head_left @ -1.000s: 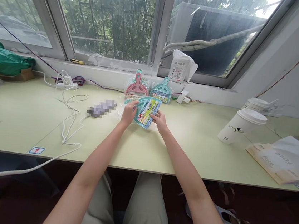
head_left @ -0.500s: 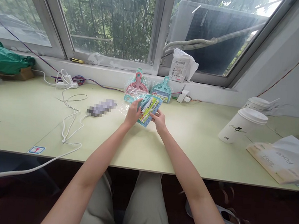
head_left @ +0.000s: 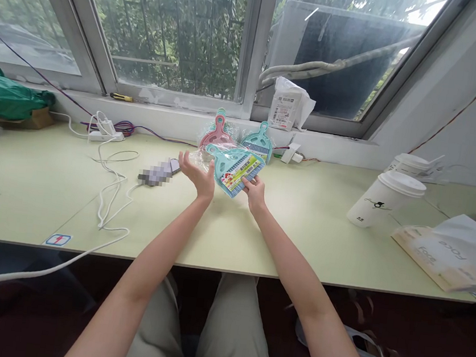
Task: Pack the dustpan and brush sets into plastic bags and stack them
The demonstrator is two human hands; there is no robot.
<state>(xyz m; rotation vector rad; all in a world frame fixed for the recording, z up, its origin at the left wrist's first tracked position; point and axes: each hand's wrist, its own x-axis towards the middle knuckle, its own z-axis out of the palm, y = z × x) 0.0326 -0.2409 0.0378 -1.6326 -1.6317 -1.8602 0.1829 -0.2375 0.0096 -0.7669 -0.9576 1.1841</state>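
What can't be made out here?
In the head view:
Pink dustpan: lower part hidden by the held teal set.
Right hand: some fingers behind that set.
Set label: fine print too small.
Grey item: blurred by pixelation.
Rear cup: base behind front cup.
Green bag: cut off by left edge.

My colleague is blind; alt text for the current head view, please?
A person's right grip holds a wrapped turquoise dustpan-and-brush set over a pale desk; the left grip is open beside it. Behind are a pink dustpan and another turquoise set.
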